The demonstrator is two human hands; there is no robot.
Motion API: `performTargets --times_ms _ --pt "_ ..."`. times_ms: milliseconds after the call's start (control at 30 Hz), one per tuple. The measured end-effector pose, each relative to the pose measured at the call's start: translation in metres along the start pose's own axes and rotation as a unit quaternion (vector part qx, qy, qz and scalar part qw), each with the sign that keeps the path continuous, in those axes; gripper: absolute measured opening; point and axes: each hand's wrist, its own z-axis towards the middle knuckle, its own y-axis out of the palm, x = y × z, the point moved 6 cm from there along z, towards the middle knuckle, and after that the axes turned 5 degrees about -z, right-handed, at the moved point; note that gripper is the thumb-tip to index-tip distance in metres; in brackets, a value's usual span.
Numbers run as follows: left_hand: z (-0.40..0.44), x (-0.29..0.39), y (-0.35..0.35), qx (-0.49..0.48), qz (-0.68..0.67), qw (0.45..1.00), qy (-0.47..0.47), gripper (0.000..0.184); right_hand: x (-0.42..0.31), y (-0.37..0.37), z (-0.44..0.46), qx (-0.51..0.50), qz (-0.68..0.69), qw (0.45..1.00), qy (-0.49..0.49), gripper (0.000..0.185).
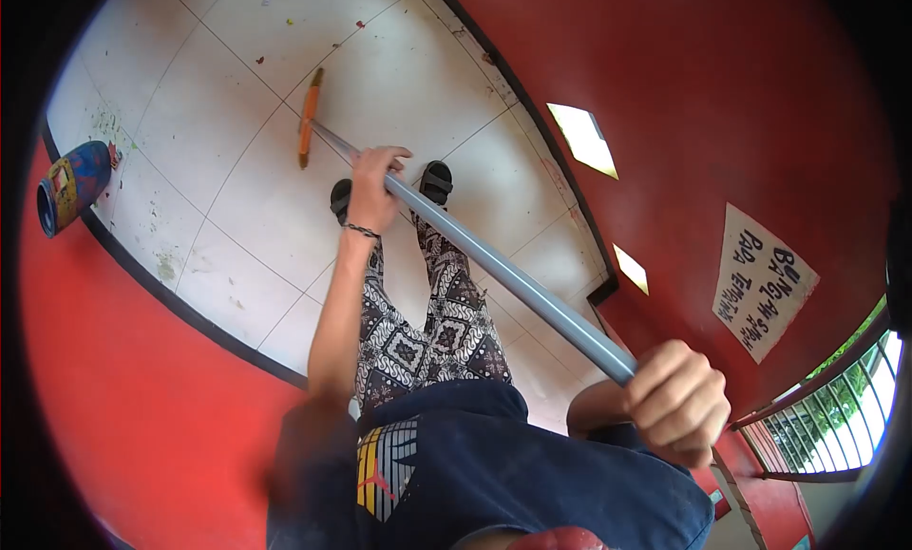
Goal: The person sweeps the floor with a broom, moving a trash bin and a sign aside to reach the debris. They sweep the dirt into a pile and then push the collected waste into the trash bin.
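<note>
A long grey pole point(513, 276) runs diagonally from the lower right to the upper left. Its far end meets an orange head point(310, 118), which lies on the white tiled floor point(228, 161). Around the pole's upper end, my right hand point(676, 403) is closed in a fist. Farther down the shaft, my left hand point(374, 191), with a dark bracelet at the wrist, is wrapped round the pole near the feet. Small red bits and dark smudges are scattered on the tiles.
A colourful painted container point(74, 187) is by the left wall's edge. Red walls point(152, 360) with dark skirting flank the floor. A handwritten sign point(763, 282) is on the right wall, near a barred window point(826, 422). Two sandalled feet stand below the hands.
</note>
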Motion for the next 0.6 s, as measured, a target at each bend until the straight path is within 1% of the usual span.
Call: performTargets --times_ms 67,133,167,200,267,300,333,367,433,467,500,533,600 --pt "0.004 0.057 0.066 -0.029 -0.082 0.996 0.001 0.027 -0.053 -0.010 0.017 -0.083 0.062 0.993 -0.060 0.046" --pt "0.007 0.103 0.130 -0.051 -0.118 0.991 0.021 0.026 -0.083 -0.020 0.033 -0.096 0.066 0.991 -0.069 0.046" --pt "0.008 0.121 0.162 -0.068 -0.125 0.989 0.040 0.027 -0.096 -0.028 0.034 -0.109 0.030 0.992 -0.050 0.044" --pt "0.009 0.136 0.192 -0.081 -0.131 0.986 0.061 0.028 -0.104 -0.035 0.035 -0.145 -0.004 0.989 -0.024 0.043" --pt "0.011 0.156 0.248 -0.175 -0.222 0.958 0.053 0.025 -0.111 -0.044 0.022 -0.048 -0.135 0.990 0.005 0.043" --pt "0.017 0.166 0.271 -0.235 -0.239 0.940 0.067 0.024 -0.104 -0.042 0.020 -0.029 -0.187 0.981 0.030 0.042" --pt "0.017 0.170 0.292 -0.297 -0.255 0.917 0.078 0.023 -0.097 -0.043 0.011 -0.061 -0.197 0.978 0.028 0.040" --pt "0.010 0.158 0.318 -0.337 -0.231 0.903 0.128 0.022 -0.084 -0.040 0.005 -0.035 -0.209 0.976 0.054 0.038" --pt "0.007 0.130 0.342 -0.359 -0.229 0.892 0.152 0.020 -0.048 -0.039 0.002 -0.023 -0.254 0.964 0.072 0.035" --pt "0.008 0.115 0.350 -0.373 -0.232 0.881 0.173 0.018 -0.028 -0.043 -0.001 0.007 -0.283 0.956 0.083 0.032" --pt "0.011 0.090 0.354 -0.373 -0.233 0.885 0.151 0.018 -0.005 -0.050 -0.001 0.035 -0.303 0.945 0.116 0.028" --pt "0.015 0.069 0.351 -0.391 -0.236 0.881 0.124 0.017 0.016 -0.051 0.001 0.092 -0.319 0.936 0.119 0.024" --pt "0.025 0.034 0.338 -0.407 -0.233 0.874 0.131 0.013 0.048 -0.042 0.014 0.110 -0.340 0.928 0.108 0.025"
